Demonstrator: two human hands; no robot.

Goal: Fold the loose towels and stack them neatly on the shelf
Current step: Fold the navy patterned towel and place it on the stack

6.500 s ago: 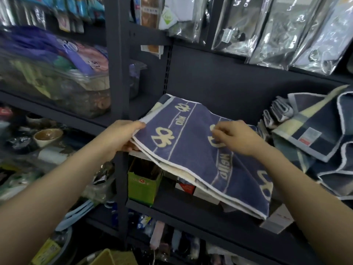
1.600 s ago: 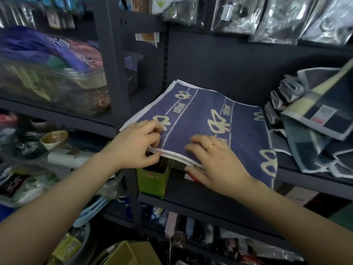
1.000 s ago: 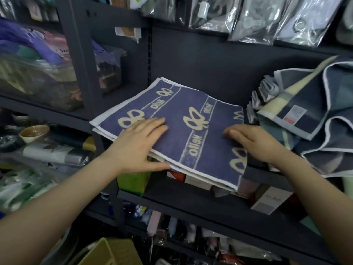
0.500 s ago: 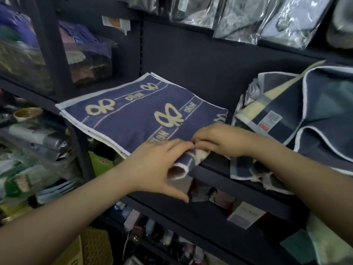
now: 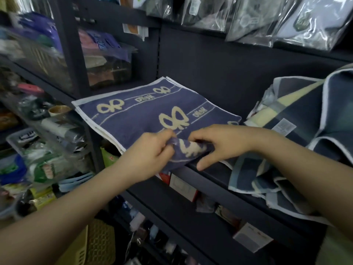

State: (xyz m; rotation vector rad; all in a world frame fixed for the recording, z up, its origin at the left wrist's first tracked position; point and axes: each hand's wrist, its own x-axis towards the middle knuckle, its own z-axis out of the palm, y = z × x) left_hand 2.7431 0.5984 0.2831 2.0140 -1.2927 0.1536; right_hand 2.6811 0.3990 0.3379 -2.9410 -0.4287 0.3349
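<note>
Both hands, left hand (image 5: 150,157) and right hand (image 5: 219,144), fingers pinching blue towel (image 5: 145,113) near corner, overhanging shelf (image 5: 214,180) front edge.

Folded towel (image 5: 141,113): navy with cream bow motifs and white edging, lying flat on the dark shelf (image 5: 215,175), its near corner bunched and lifted.
Loose towels (image 5: 298,131): blue-and-cream plaid, heaped unfolded just beside it, draping over the shelf's edge.

Dim, flat light, perhaps from overhead. Glare streaks the plastic bags (image 5: 298,22) at top. The cluttered bins (image 5: 34,54) on the left are smeared with motion blur. Wide-angle bending warps the edges; the lower shelf (image 5: 191,217) sinks into shadow.
</note>
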